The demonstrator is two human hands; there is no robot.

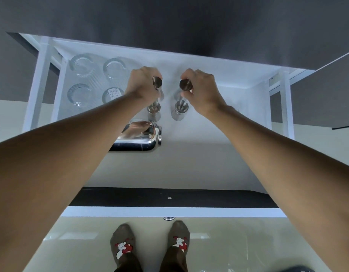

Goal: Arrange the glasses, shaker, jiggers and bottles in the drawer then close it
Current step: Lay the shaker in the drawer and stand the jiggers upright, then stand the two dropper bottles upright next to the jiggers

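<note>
Fingers (186, 78) of each hand are clamped on a capped bottle, both held upright over the open drawer (209, 158). Glasses (95, 81) stand back left, a shaker (138, 137) centre, two jiggers (166, 110) below the hands. Likely next: setting both bottles down beside the jiggers.

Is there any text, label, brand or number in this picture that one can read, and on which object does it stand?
Sticker on the near right glass in the drawer: printed lines show, too small and blurred to read.
Socks: a red and white figure only, no words.
Bottles held by the left hand and right hand, jiggers, shaker: no text visible.
</note>
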